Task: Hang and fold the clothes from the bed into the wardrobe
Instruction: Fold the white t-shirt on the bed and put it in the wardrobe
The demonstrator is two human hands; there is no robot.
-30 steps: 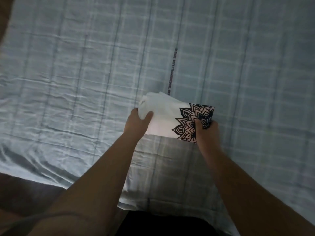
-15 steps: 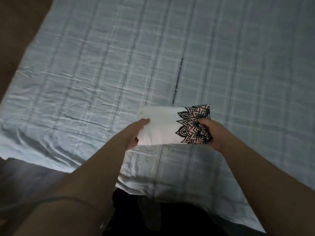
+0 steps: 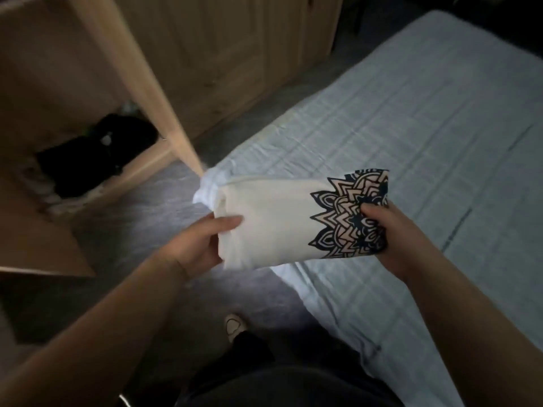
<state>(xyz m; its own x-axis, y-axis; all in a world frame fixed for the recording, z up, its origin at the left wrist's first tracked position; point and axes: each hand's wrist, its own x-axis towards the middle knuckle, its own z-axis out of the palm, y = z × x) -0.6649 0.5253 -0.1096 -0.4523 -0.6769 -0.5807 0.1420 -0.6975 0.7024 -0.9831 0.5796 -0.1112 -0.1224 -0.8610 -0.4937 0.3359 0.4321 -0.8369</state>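
Underfoot, grey carpet [image 3: 164, 207] runs between the bed [image 3: 426, 118], covered in a pale checked sheet, and the open wooden wardrobe [image 3: 97, 39], where dark clothes [image 3: 97, 154] lie low inside. Both hands hold the folded white shirt [image 3: 270, 218] above the bed's corner: left hand [image 3: 199, 242] gripping its plain end, right hand [image 3: 390, 233] pinching the mandala-printed end.

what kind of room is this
Probably a bedroom: a bed with a pale blue checked sheet, a light wooden wardrobe with black clothes on its shelf, and a folded white garment with a black mandala print held by the left hand and right hand.
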